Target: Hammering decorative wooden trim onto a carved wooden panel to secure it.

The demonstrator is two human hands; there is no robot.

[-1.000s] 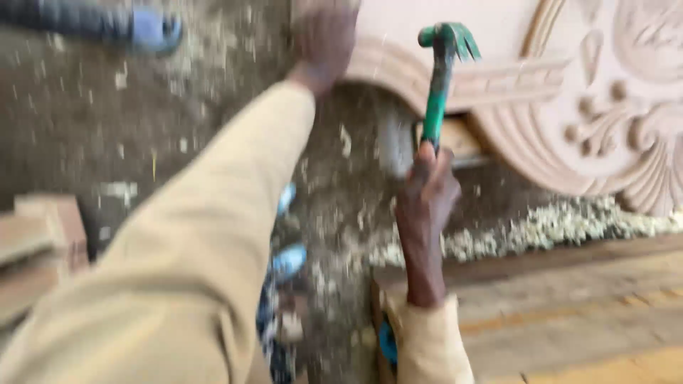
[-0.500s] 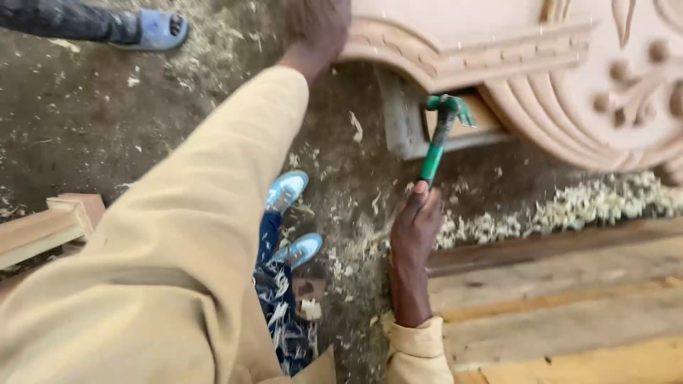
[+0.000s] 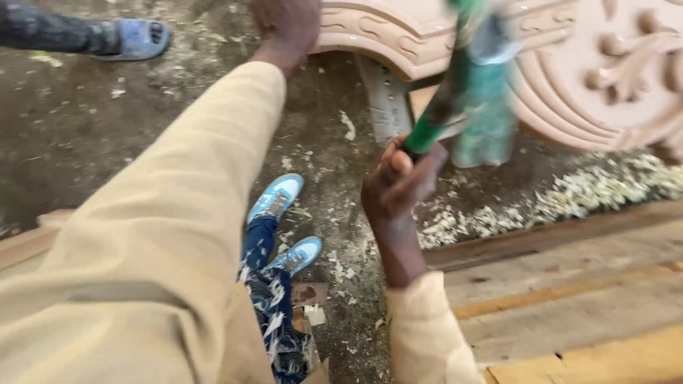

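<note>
Sawdust-strewn floor lies under a carved wooden panel, which the left hand steadies, its grip unclear. Right hand is clamped on a blurred green-handled hammer; a loose swing could dent the carving.

Pale wood shavings litter the dirt floor beside planks.

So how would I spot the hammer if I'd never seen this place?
Find the big carved wooden panel at the top. Just in front of it, the right hand grips the hammer. It's the only green thing here, blurred.
</note>
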